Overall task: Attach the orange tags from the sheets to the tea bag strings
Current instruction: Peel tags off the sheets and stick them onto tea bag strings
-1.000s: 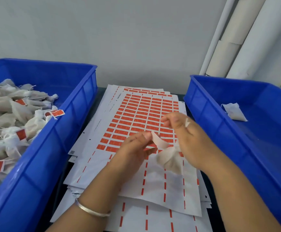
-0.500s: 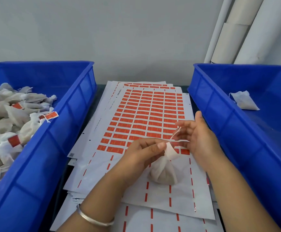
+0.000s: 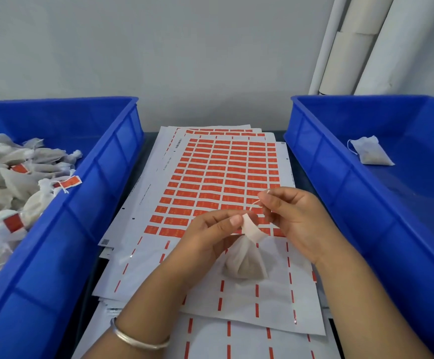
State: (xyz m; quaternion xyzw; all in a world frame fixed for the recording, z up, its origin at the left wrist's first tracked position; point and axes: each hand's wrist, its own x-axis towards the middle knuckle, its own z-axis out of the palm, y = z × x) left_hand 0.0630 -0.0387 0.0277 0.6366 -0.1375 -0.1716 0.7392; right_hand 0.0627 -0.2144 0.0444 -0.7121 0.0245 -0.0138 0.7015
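Fingers of the left hand (image 3: 210,234) are pinched on the top of a tea bag (image 3: 247,260) over the tag sheets (image 3: 226,177); its string (image 3: 256,203) is pinched taut by the right hand (image 3: 296,218). Tagged bags (image 3: 11,182) are piled in the left bin (image 3: 94,193); one bag (image 3: 371,152) is left in the right bin (image 3: 340,182). Sheets are wedged between both bins.

Plastic, paper, gauze
Glossy blue plastic bins (image 3: 102,177); matt paper sheets (image 3: 270,304); thin gauzy tea bag (image 3: 247,263); shiny metal bangle (image 3: 138,340).
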